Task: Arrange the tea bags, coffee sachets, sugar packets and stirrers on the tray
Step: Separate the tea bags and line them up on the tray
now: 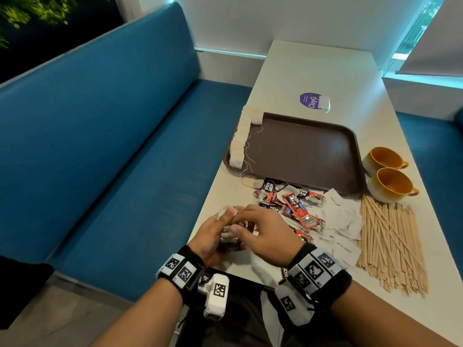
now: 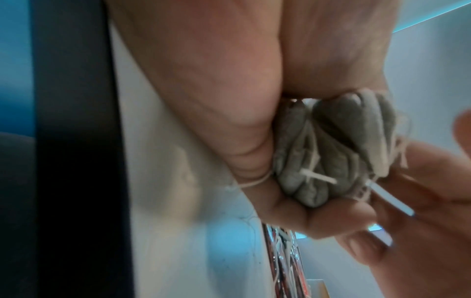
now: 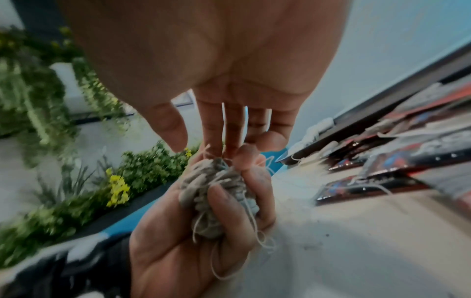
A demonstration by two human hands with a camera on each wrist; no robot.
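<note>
My left hand (image 1: 213, 234) grips a bunch of grey tea bags (image 1: 229, 234) with loose strings just above the table's near left corner. The left wrist view shows the bunch (image 2: 318, 157) close up; the right wrist view shows it (image 3: 211, 193) in the left palm. My right hand (image 1: 240, 221) reaches over it, straight fingertips (image 3: 224, 149) touching the top of the bunch, thumb apart. The brown tray (image 1: 300, 151) holds a row of tea bags (image 1: 240, 139) along its left edge. Coffee sachets (image 1: 293, 204), white sugar packets (image 1: 343, 216) and wooden stirrers (image 1: 390, 244) lie in front of the tray.
Two orange cups (image 1: 388, 174) stand right of the tray. One tea bag (image 1: 324, 102) lies by a purple sticker (image 1: 310, 100) behind it. A blue bench (image 1: 112, 146) runs along the table's left side. The far end of the white table (image 1: 313, 66) is bare.
</note>
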